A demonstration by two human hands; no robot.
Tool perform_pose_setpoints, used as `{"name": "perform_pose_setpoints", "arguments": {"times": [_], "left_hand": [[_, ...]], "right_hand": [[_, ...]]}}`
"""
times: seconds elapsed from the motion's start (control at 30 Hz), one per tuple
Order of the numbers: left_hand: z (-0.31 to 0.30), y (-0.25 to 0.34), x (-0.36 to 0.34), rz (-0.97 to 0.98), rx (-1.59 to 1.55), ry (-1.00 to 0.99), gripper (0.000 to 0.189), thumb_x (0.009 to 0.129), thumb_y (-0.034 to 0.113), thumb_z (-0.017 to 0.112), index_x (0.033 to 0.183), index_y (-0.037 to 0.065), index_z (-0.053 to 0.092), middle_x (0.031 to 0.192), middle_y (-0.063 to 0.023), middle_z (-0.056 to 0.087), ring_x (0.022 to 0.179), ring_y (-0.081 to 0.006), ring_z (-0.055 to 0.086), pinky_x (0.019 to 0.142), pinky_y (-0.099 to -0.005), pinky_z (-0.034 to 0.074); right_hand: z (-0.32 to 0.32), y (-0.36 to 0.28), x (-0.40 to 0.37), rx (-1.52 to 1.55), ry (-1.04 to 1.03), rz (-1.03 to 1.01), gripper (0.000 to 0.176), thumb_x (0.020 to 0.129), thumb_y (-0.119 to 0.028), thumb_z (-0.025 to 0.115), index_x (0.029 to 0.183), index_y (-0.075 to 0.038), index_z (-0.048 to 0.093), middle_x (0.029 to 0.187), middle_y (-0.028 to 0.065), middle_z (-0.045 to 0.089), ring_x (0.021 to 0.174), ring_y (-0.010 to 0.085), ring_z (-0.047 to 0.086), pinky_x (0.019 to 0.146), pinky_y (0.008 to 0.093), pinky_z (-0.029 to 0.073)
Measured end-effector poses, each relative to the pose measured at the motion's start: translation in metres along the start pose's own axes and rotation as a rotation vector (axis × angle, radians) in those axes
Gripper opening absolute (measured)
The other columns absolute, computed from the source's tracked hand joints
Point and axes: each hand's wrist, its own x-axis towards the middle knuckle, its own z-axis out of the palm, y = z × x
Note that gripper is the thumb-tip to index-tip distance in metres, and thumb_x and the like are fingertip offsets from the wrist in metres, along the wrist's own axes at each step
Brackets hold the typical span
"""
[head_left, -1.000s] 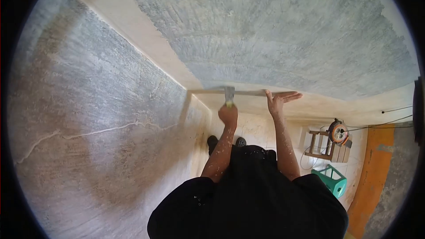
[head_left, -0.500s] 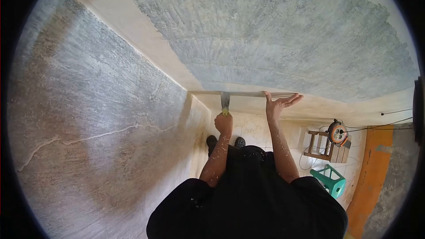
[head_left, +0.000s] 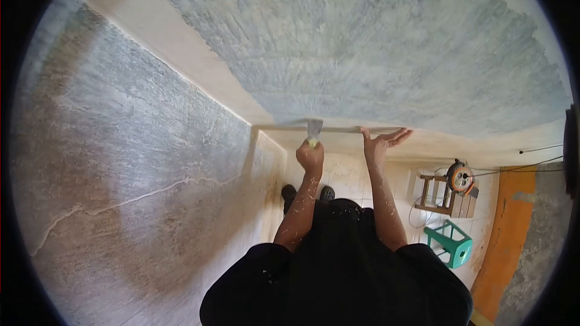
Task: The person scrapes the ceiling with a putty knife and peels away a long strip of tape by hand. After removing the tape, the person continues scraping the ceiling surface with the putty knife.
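Note:
My left hand (head_left: pixel 310 157) is wrapped round the yellowish handle of a scraper (head_left: pixel 315 128), whose wide metal blade points up at the wall in front of me. The blade is at the lower edge of the grey, roughly streaked patch (head_left: pixel 374 42), by a pale strip of wall. To the right, my right hand (head_left: pixel 378 143) is held with its fingers stretched out and thumb apart, against or close to the same wall. It holds nothing. White flecks cover both forearms.
A side wall (head_left: pixel 151 145) with a pale crack line stands at the left, meeting the front wall in a corner. At the right are an orange and black cable reel (head_left: pixel 460 177), a wooden stool (head_left: pixel 436 209), a green plastic stool (head_left: pixel 457 249) and an orange panel (head_left: pixel 510 229).
My left hand has moved slightly up and to the right with the scraper, and the blade now shows broader. My right hand stays nearly where it was.

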Motion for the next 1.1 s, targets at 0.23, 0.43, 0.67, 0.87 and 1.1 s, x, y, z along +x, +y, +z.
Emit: {"name": "perform_pose_setpoints", "arguments": {"times": [0.23,0.43,0.67,0.87,1.1], "left_hand": [[0.014,-0.029,-0.006,-0.063,0.118,0.008,0.017,0.074,0.018,0.066,0.072,0.001,0.067,0.065,-0.0201,0.064,0.062,-0.0383,0.064,0.058,-0.0455,0.051],[0.008,-0.029,-0.01,-0.07,0.075,0.06,0.017,0.073,0.017,0.065,0.071,0.0,0.066,0.064,-0.0218,0.062,0.062,-0.0398,0.063,0.056,-0.0469,0.05],[0.006,-0.02,-0.004,0.162,-0.059,0.094,0.016,0.072,0.016,0.066,0.07,0.001,0.066,0.061,-0.021,0.061,0.059,-0.0395,0.062,0.054,-0.0438,0.05],[0.022,-0.056,-0.01,-0.109,0.147,0.001,0.017,0.075,0.018,0.065,0.072,0.001,0.067,0.062,-0.0195,0.063,0.06,-0.0382,0.064,0.055,-0.0431,0.05],[0.027,-0.036,-0.013,-0.011,0.092,0.101,0.015,0.074,0.016,0.064,0.068,0.002,0.065,0.06,-0.0206,0.061,0.058,-0.038,0.063,0.052,-0.0454,0.047]], "right_hand": [[0.003,-0.002,0.011,-0.027,0.004,0.027,0.137,0.064,-0.054,0.08,0.142,-0.004,-0.02,0.145,0.0301,-0.019,0.137,0.0456,-0.008,0.109,0.0592,0.014],[0.0,-0.009,0.014,-0.004,0.025,0.008,0.137,0.062,-0.047,0.084,0.143,-0.003,-0.017,0.145,0.0337,-0.013,0.137,0.0474,-0.004,0.107,0.0604,0.013],[0.0,-0.005,0.01,-0.02,0.043,-0.03,0.136,0.062,-0.046,0.085,0.143,-0.004,-0.016,0.145,0.033,-0.012,0.137,0.0473,-0.004,0.108,0.0599,0.012],[-0.004,-0.008,0.016,-0.035,0.016,0.045,0.13,0.068,-0.053,0.077,0.143,0.0,-0.015,0.147,0.0305,-0.006,0.138,0.0453,-0.003,0.107,0.0591,0.014],[-0.006,-0.002,0.012,-0.009,0.028,-0.031,0.12,0.073,-0.049,0.075,0.145,-0.003,-0.009,0.146,0.0314,-0.008,0.138,0.0443,-0.002,0.108,0.059,0.013]]}}
